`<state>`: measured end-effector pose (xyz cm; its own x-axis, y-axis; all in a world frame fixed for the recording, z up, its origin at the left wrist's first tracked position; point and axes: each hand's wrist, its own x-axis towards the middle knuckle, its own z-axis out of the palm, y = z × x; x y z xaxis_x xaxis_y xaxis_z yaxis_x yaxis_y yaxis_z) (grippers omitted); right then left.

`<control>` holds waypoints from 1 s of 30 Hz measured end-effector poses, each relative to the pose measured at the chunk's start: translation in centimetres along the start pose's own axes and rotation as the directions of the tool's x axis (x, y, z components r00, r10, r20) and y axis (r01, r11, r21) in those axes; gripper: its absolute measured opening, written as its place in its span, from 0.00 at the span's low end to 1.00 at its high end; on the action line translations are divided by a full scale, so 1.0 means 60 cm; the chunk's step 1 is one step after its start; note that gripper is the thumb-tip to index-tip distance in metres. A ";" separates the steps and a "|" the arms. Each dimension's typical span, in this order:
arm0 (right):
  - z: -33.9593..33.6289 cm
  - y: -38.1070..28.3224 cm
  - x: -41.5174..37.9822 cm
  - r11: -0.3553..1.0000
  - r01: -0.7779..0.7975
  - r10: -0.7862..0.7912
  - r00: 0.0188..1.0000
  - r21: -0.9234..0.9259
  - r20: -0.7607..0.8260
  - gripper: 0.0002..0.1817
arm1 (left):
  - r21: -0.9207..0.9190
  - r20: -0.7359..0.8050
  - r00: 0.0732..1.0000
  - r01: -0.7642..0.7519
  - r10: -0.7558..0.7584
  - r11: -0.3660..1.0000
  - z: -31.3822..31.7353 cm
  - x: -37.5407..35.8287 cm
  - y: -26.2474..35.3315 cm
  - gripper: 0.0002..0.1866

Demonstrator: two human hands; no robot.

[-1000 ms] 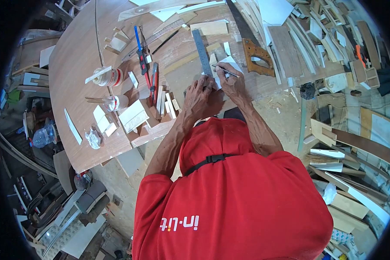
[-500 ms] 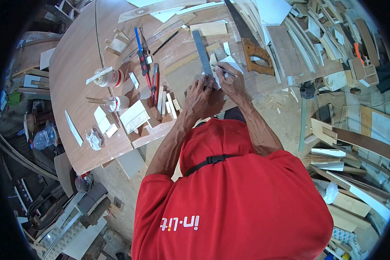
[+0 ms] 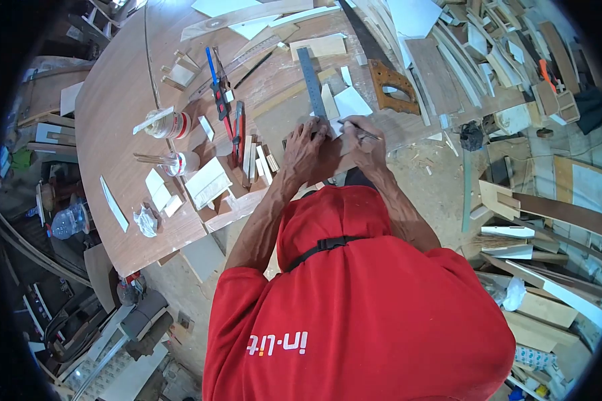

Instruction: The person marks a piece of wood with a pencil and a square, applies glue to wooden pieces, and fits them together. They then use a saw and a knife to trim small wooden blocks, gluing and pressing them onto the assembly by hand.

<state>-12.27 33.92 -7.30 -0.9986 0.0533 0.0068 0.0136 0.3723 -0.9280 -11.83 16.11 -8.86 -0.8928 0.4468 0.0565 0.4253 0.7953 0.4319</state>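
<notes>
My left hand presses its bent fingers onto the lower end of a metal ruler lying on the table. In my right hand is a slim pencil, pinched between the fingers, just right of the ruler's lower end. A white piece shows between the two hands, partly covered by them. Beyond my right hand lie a white sheet piece and a narrow wood strip beside the ruler.
A wooden-handled handsaw lies right of the ruler. Left of my hands are red-handled pliers, a red-and-black tool, small wood blocks and two jars. Wood offcuts pile up at the far right.
My right hand with the pencil has moved down toward me, uncovering more of the white sheet piece and wood strip. My left hand stays on the ruler.
</notes>
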 end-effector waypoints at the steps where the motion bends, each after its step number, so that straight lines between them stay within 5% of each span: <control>1: -0.007 -0.005 0.002 0.999 0.013 -0.010 0.998 0.047 -0.063 0.09 | -0.012 -0.049 0.998 -0.026 0.025 1.000 -0.001 -0.004 0.000 0.30; 9: -0.041 0.007 0.032 0.996 -0.058 0.061 0.997 0.068 -0.055 0.12 | -0.093 -0.168 0.986 -0.006 -0.009 0.996 0.000 -0.013 -0.028 0.31; 13: -0.032 0.005 0.042 0.990 0.034 -0.025 0.997 0.136 -0.072 0.12 | 0.039 -0.170 0.985 0.036 -0.029 0.999 0.006 -0.014 -0.040 0.27; 16: -0.025 0.018 0.053 0.996 0.090 -0.088 0.994 0.015 -0.064 0.11 | 0.017 -0.140 0.987 0.086 -0.082 0.996 -0.005 -0.014 -0.032 0.26; 18: -0.027 0.019 0.059 0.917 0.267 -0.294 0.954 -0.296 -0.049 0.12 | 0.010 -0.114 0.986 0.124 -0.122 0.992 -0.009 -0.009 -0.028 0.27; 19: -0.030 0.017 0.064 0.916 0.271 -0.297 0.954 -0.296 -0.045 0.12 | 0.061 -0.116 0.984 0.146 -0.138 0.987 -0.010 -0.005 -0.027 0.27; 21: -0.037 0.011 0.073 0.753 0.302 -0.278 0.951 -0.585 0.134 0.20 | 0.111 -0.123 0.980 0.172 -0.158 0.979 -0.012 0.006 -0.018 0.27; 23: -0.033 0.017 0.087 0.712 0.294 -0.252 0.955 -0.637 0.159 0.22 | 0.071 -0.229 0.954 0.212 -0.191 0.975 -0.014 0.020 -0.001 0.27; 30: -0.029 0.028 0.116 0.614 0.307 -0.180 0.951 -0.727 0.250 0.28 | 0.060 -0.203 0.929 0.326 -0.308 0.944 -0.002 0.081 0.035 0.28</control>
<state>-19.12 36.54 -8.18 -0.9655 -0.2476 0.0808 -0.2605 0.9188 -0.2965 -15.31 19.90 -7.60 -0.9909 0.0871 0.1024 0.1193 0.9207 0.3716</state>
